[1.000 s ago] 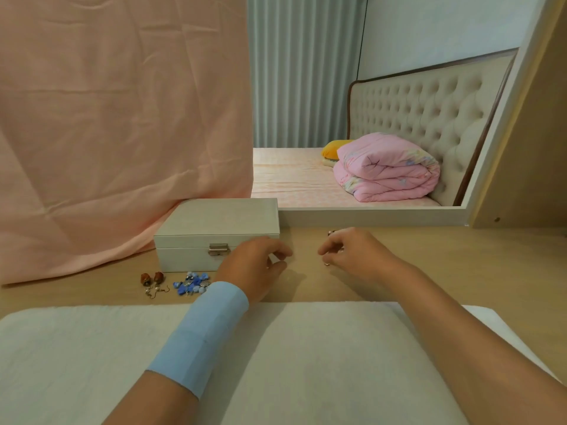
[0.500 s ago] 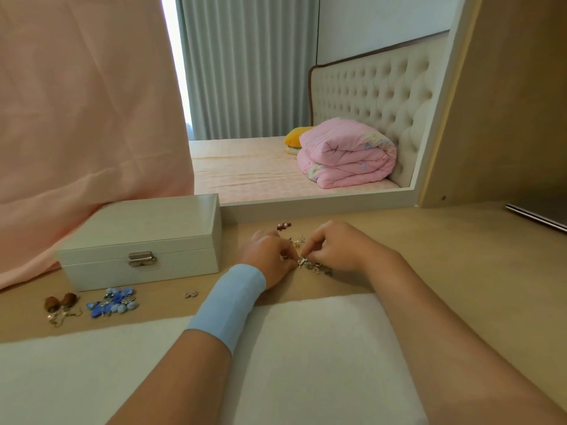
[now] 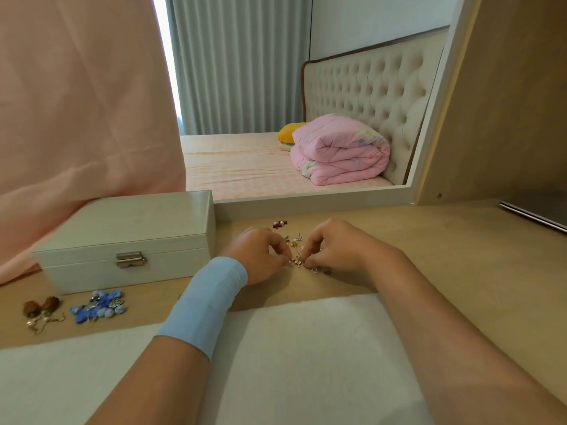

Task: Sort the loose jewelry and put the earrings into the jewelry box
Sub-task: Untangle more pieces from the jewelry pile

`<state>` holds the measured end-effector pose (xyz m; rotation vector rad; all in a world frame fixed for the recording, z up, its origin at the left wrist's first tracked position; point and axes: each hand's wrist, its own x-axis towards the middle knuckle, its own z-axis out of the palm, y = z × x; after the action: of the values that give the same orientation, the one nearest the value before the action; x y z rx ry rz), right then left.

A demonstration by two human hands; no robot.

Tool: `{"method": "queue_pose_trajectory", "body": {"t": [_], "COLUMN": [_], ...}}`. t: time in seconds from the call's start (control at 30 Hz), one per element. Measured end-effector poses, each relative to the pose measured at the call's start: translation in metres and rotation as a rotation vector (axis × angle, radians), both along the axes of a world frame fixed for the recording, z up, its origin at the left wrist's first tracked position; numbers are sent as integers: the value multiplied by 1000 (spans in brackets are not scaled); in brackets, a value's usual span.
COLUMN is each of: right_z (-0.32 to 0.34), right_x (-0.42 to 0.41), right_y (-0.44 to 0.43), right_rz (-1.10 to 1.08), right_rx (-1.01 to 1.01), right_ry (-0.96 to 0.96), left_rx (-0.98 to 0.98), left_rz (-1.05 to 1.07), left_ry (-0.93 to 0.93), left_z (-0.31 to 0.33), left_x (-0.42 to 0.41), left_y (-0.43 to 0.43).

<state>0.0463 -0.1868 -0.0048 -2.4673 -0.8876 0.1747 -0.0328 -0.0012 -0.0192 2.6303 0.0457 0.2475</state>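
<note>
left hand point(image 3: 260, 256), right hand point(image 3: 334, 250) on loose jewelry point(image 3: 297, 261)

The left hand point(image 3: 260, 256) and right hand point(image 3: 334, 246) pinch small earrings point(image 3: 297, 261) on the table point(image 3: 460, 256). The closed jewelry box point(image 3: 129, 240) stands just left, blue earrings point(image 3: 99, 306) before it.

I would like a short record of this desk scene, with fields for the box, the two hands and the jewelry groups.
Jewelry box: lid closed, on the desk
Left hand: fingers pinch into the loose jewelry pile
Right hand: fingers pinch the same pile
Blue earrings: on the desk in front of the box
Brown earrings: left of the blue earrings
Red piece: beyond the pile, untouched
</note>
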Motion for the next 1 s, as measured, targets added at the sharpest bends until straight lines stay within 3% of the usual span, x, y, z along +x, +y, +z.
{"method": "queue_pose_trajectory", "body": {"t": [0.13,0.27,0.37,0.43,0.6,0.7,0.87,1.0], "right_z": [-2,-3,-3,0,17,22,24,30], "right_x": [1,0,2,2,-4,-9,-5,15], "right_y": [-1,3,1,1,6,12,20,14], "right_rz": [-20,15,1,-25,-3,2,4,-61], "right_rx": [46,8,38,158,578,659,638,429], "right_ry": [-16,-2,24,68,246,329,322,130], "left_rx": [-35,98,84,5,-409,-466,-464,-457], "left_rz": [-10,-43,-33,-11,-59,-71,34,104], "left_ry": [-78,-54,-60,-87,-171,-231,-286,-275], "left_z": [0,-8,-5,1,24,31,28,19], "left_x": [1,2,2,2,-1,0,2,6], "left_y": [0,-7,-2,3,5,1,8,10]}}
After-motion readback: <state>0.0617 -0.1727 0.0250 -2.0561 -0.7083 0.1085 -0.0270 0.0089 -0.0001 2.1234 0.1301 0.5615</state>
